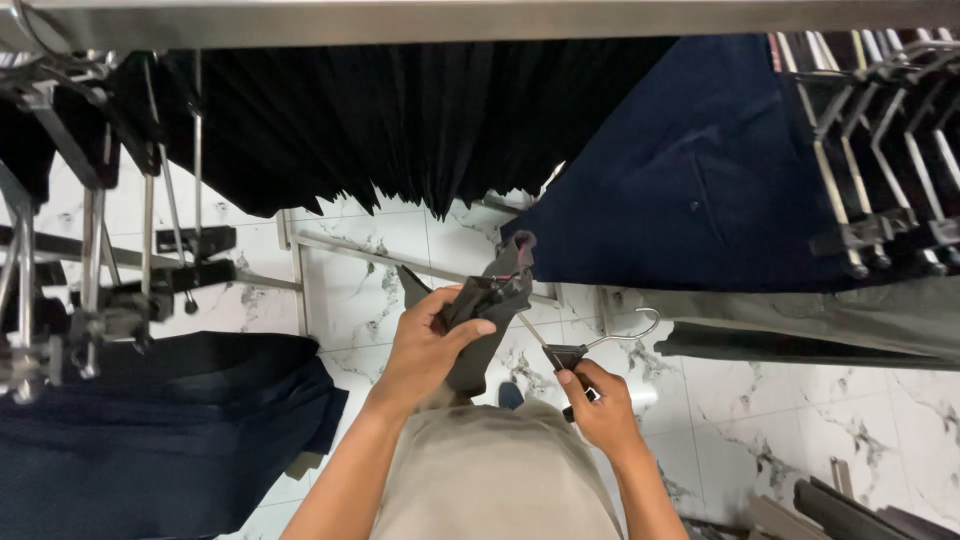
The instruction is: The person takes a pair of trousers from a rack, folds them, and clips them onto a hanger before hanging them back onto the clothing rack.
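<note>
Left hand [428, 345] raised, fingers curled gripping, right hand [600, 405] lower, pinching shut

Hanging garments [400, 120] overhead, open floor [360, 290] below

Clip hanger [585, 352] far clip hidden behind dark garment [487, 310]; rack rail [480, 18] cut off at top.

Bunched dark garment [487, 300]; metal clip hanger [585, 350]
</note>
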